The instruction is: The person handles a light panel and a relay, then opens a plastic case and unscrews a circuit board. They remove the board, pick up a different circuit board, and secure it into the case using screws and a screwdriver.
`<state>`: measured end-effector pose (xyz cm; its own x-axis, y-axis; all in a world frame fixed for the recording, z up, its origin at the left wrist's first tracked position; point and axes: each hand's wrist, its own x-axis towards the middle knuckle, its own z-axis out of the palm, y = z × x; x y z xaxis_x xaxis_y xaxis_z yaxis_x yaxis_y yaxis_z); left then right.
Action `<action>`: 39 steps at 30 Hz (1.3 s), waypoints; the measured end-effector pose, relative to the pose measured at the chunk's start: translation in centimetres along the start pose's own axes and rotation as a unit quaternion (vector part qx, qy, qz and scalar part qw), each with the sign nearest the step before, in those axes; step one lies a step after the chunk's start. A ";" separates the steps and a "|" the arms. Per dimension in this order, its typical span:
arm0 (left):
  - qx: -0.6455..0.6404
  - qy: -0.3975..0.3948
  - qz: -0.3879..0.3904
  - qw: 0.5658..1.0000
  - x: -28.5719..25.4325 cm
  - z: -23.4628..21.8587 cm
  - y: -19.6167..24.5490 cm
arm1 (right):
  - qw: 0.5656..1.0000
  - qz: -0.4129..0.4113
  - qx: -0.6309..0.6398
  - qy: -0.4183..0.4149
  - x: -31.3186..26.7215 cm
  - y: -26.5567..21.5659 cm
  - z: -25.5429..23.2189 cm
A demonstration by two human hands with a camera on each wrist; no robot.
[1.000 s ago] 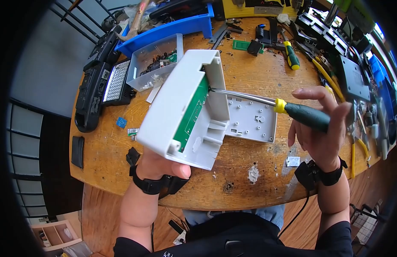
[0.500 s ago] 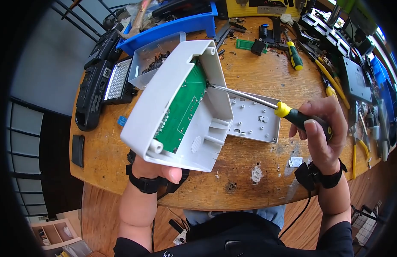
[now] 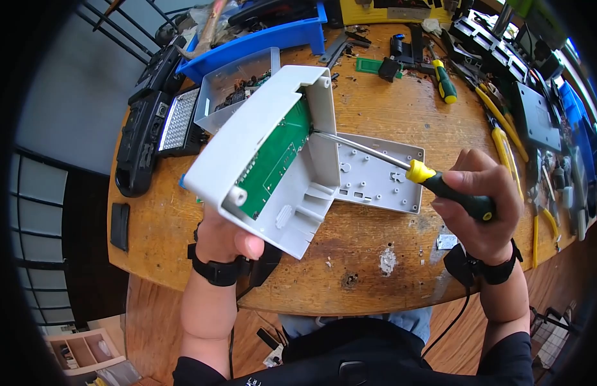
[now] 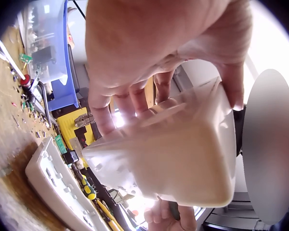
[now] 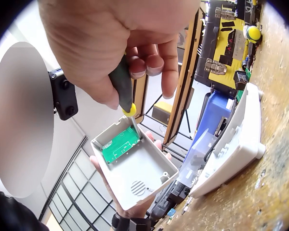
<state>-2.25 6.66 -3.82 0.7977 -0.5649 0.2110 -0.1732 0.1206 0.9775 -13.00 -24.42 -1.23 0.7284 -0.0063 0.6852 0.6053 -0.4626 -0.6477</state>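
My left hand (image 3: 224,235) grips a white plastic housing (image 3: 224,145) from below and behind, thumb at its lower edge, holding it tilted above the bench. A green circuit board (image 3: 272,164) sits inside the housing's open side. In the left wrist view the fingers wrap over the housing's outer face (image 4: 178,159). My right hand (image 3: 485,199) holds a screwdriver (image 3: 462,196) by its dark green and yellow handle. Its shaft reaches into the housing, with the tip at the board's edge by the inner wall, as the right wrist view also shows. Behind lies a white back cover (image 3: 382,177) with small posts.
A clear bin (image 3: 211,96) of small parts and a blue tray (image 3: 253,48) stand back left. Another screwdriver (image 3: 444,82), a green frame (image 3: 368,65) and yellow-handled tools (image 3: 504,151) lie toward the back and right. A small silvery piece (image 3: 447,242) lies near the right wrist.
The housing has turned so more of the circuit board shows, and it has shifted slightly left. My right fingers have closed further round the screwdriver handle; its tip stays at the board's edge.
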 end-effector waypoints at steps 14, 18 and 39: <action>0.036 0.001 0.029 0.999 -1.2 -0.4 -1.1 | 0.993 -0.059 -0.096 -0.032 0.5 -2.3 -1.1; 0.102 -0.041 0.126 0.986 -1.7 -1.0 -1.9 | 0.998 0.009 0.036 -0.041 -0.9 -1.2 -1.7; 0.146 -0.074 0.183 0.969 -3.4 -2.6 -0.5 | 0.916 0.335 0.206 -0.075 0.0 -1.3 -0.2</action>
<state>-3.37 10.66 -4.98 0.5646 -0.6407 0.5203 -0.6020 0.1117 0.7907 -13.85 -23.95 -0.31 0.9981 -0.0306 0.0540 0.0532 -0.0255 -0.9983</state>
